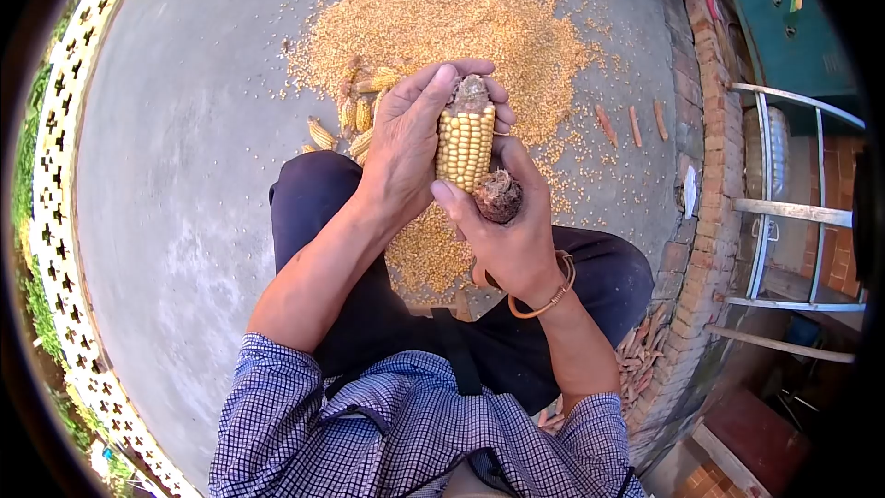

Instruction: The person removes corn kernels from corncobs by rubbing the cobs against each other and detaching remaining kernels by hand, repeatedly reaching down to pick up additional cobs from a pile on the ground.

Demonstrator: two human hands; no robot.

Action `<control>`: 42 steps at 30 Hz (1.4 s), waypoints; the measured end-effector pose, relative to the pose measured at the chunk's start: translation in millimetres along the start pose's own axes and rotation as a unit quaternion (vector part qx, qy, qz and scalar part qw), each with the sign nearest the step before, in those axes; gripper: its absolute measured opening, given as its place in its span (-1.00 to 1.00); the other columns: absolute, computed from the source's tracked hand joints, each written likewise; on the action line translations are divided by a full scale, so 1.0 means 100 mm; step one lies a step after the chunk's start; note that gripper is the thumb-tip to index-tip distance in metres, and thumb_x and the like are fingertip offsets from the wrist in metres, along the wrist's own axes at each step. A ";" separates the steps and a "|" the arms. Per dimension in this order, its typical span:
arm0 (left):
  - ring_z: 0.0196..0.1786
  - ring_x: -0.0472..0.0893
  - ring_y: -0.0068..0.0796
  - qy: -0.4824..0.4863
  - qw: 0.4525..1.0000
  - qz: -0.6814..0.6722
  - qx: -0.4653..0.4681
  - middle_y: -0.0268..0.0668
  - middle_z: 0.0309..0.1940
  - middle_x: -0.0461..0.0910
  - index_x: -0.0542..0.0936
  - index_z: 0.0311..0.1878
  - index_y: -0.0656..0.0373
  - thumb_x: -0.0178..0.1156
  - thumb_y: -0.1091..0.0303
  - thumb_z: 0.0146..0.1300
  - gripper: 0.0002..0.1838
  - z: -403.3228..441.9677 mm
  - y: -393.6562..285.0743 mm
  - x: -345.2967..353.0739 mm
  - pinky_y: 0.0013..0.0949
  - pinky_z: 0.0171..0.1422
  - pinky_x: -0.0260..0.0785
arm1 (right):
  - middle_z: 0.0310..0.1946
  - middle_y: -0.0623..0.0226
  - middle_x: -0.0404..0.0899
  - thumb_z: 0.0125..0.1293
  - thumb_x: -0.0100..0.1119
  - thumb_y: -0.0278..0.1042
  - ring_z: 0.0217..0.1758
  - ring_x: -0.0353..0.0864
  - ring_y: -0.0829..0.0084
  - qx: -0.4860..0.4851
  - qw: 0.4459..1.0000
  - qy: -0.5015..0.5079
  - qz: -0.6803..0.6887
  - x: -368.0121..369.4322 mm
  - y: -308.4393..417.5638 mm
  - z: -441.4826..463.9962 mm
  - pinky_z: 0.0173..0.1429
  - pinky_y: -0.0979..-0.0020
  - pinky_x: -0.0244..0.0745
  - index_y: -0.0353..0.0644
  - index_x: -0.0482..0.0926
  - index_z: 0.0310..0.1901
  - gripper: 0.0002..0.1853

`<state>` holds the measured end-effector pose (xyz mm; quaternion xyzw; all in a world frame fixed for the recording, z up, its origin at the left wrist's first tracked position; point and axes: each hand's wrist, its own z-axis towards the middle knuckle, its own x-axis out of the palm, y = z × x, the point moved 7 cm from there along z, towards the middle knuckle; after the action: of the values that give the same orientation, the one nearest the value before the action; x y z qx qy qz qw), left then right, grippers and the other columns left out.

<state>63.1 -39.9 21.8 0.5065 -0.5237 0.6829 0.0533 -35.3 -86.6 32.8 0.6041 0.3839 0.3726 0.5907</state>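
Above my lap, my left hand [410, 129] is wrapped around an ear of corn [465, 149]. Yellow kernels cover most of it, and its upper tip is bare and brownish. Just below, my right hand [516, 235] is closed around a cob [499, 195] whose rough, dark brown end faces up. That cob presses against the lower part of the ear, and the rest of it is hidden in my palm. My right thumb touches the ear's lower edge.
A wide heap of loose corn kernels [433, 23] spreads over the grey concrete floor. Several unshelled ears [362, 113] lie left of it. Stripped cobs [636, 126] lie at right, with more cobs [641, 350] by the low brick edge [705, 175]. Beyond stands a metal ladder-like frame [793, 210].
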 end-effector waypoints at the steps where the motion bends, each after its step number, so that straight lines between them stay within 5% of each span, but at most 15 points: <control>1: -0.08 0.64 -0.30 -0.003 1.000 -0.017 -0.009 -0.08 -0.11 0.59 0.46 0.14 0.38 -0.14 0.21 0.56 -0.60 0.01 0.00 0.00 -0.32 0.01 0.61 | -0.25 0.33 0.60 0.22 0.40 -0.40 -0.27 0.59 0.58 0.032 0.999 0.007 0.027 -0.03 -0.01 -0.01 -0.17 0.50 0.53 -0.34 0.44 0.01 -0.59; 5: 0.05 0.63 -0.14 -0.024 0.997 -0.068 -0.033 -0.02 -0.03 0.58 0.42 0.17 0.39 -0.22 0.10 0.57 -0.51 0.04 -0.01 -0.04 -0.20 0.10 0.60 | -0.39 0.47 0.58 0.24 0.43 -0.26 -0.53 0.49 0.77 0.130 0.982 0.012 0.138 -0.12 -0.01 -0.03 -0.49 0.66 0.44 -0.30 0.50 0.00 -0.58; 14: 0.10 0.62 -0.18 0.026 0.999 -0.010 0.016 -0.03 0.02 0.58 0.38 0.29 0.40 0.08 0.34 0.45 -0.56 0.01 -0.13 0.06 -0.20 0.18 0.59 | -0.23 0.19 0.66 0.32 0.30 -0.29 -0.43 0.56 0.65 0.139 0.974 0.044 0.171 -0.17 -0.12 0.01 -0.46 0.64 0.47 -0.34 0.47 0.12 -0.57; 17: 0.06 0.63 -0.26 0.028 0.999 -0.001 0.027 -0.07 -0.03 0.59 0.40 0.27 0.40 0.09 0.34 0.45 -0.58 0.00 -0.11 0.03 -0.27 0.12 0.61 | -0.41 0.48 0.54 0.27 0.40 -0.25 -0.53 0.46 0.76 0.136 0.970 0.021 0.202 -0.11 -0.08 0.02 -0.49 0.65 0.43 -0.27 0.51 -0.04 -0.64; 24: -0.02 0.65 -0.32 0.015 0.999 -0.030 0.011 -0.07 -0.08 0.59 0.45 0.19 0.39 -0.09 0.24 0.55 -0.61 0.03 0.00 -0.04 -0.30 0.04 0.62 | -0.39 0.48 0.53 0.29 0.38 -0.29 -0.51 0.46 0.76 0.090 0.994 -0.001 0.056 -0.05 0.03 0.00 -0.48 0.66 0.37 -0.29 0.45 0.00 -0.62; 30: 0.04 0.63 -0.19 -0.011 0.997 -0.075 -0.025 -0.03 -0.01 0.56 0.39 0.24 0.38 -0.22 0.15 0.58 -0.53 0.06 0.02 -0.01 -0.20 0.12 0.61 | -0.36 0.43 0.55 0.29 0.37 -0.28 -0.47 0.50 0.74 0.119 0.975 -0.005 0.188 -0.14 -0.13 0.00 -0.46 0.65 0.47 -0.27 0.45 0.02 -0.61; 35: 0.14 0.59 -0.13 0.023 0.994 -0.107 -0.027 0.02 0.03 0.54 0.37 0.25 0.40 -0.19 0.10 0.56 -0.49 0.07 0.00 0.02 -0.17 0.22 0.57 | -0.20 -0.03 0.64 0.44 0.08 -0.12 -0.49 0.49 0.57 0.121 0.963 0.071 0.229 -0.16 -0.12 0.01 -0.43 0.60 0.41 -0.40 0.40 0.18 -0.50; 42: 0.21 0.56 -0.07 0.030 0.998 -0.046 -0.010 0.05 0.08 0.52 0.35 0.29 0.41 -0.01 0.06 0.47 -0.42 0.02 -0.12 0.05 -0.14 0.28 0.52 | -0.18 -0.02 0.61 0.45 0.06 0.01 -0.54 0.44 0.58 0.132 0.949 0.093 0.271 -0.13 -0.13 0.04 -0.46 0.63 0.37 -0.40 0.38 0.18 -0.43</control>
<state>69.4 -38.7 33.7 0.5085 -0.5049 0.6894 0.1057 -37.8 -99.4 19.9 0.7208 0.3044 0.5192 0.3438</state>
